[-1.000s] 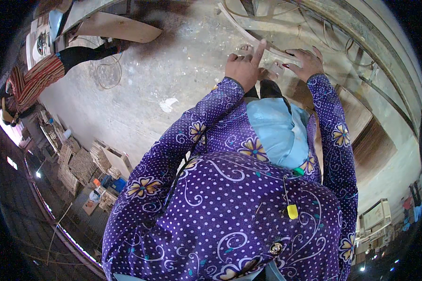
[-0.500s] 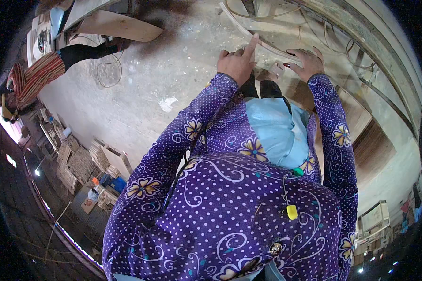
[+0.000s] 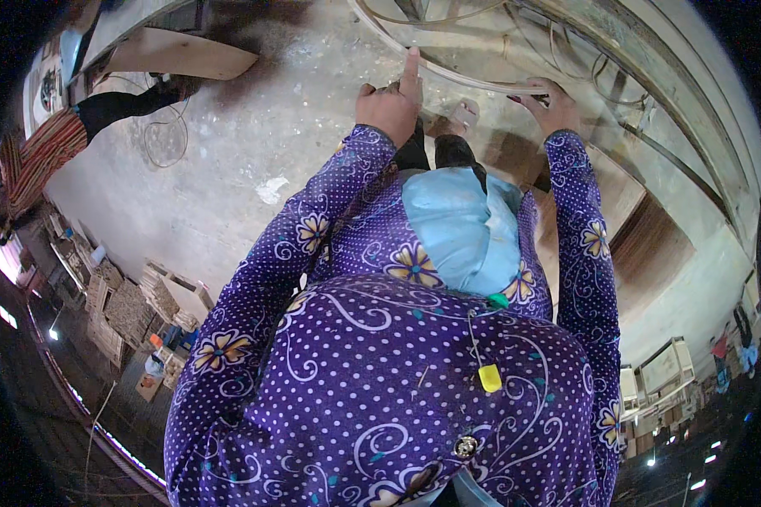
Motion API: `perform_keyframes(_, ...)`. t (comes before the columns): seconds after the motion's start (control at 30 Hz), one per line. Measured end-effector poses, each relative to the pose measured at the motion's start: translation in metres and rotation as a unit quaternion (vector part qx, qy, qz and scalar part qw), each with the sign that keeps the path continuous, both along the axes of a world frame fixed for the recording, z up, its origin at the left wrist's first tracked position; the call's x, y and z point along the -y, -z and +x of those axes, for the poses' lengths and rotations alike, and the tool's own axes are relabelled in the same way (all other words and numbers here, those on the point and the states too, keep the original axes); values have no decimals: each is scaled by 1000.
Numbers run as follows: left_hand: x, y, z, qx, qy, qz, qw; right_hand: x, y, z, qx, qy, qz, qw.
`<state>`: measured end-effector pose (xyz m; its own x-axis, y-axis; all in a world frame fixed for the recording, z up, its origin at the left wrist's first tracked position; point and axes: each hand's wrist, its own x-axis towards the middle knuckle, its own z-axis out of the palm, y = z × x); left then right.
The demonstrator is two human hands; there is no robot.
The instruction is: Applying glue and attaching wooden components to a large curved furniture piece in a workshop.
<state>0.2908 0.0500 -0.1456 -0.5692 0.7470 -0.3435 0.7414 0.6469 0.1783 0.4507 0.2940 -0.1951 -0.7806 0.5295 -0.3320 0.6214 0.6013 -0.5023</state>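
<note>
Pale curved rattan strip (image 3: 473, 80), bent into a long arc, lies at twelve o'clock above the dusty grey concrete floor (image 3: 254, 144), running from eleven toward one o'clock. Left hand (image 3: 389, 106) sits at eleven o'clock, its grip mostly curled with the forefinger stretched up against the strip; whether the other fingers clasp anything I cannot tell. Right hand (image 3: 554, 106) at one o'clock lies flat over the strip's far end, fingers spread, pinning rather than clasping. To bend well, I judge both hands should press evenly so the arc stays smooth without kinking.
</note>
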Motion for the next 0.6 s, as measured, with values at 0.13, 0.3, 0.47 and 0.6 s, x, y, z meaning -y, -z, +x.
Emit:
perform_keyframes(0.13,0,-5,2,-16,0,-5,1000,3,-5,-5,-10,-16,15,1000)
perform_keyframes(0.3,-3,-8,7,-49,22,14,998,6,-11,-10,-23,-12,-14,1000)
perform_keyframes(0.47,-9,-13,11,-5,8,-16,1000,6,-6,-11,-18,-21,3,1000)
perform_keyframes(0.6,-9,-20,15,16,6,-16,1000,5,-1,-9,-37,-38,23,998)
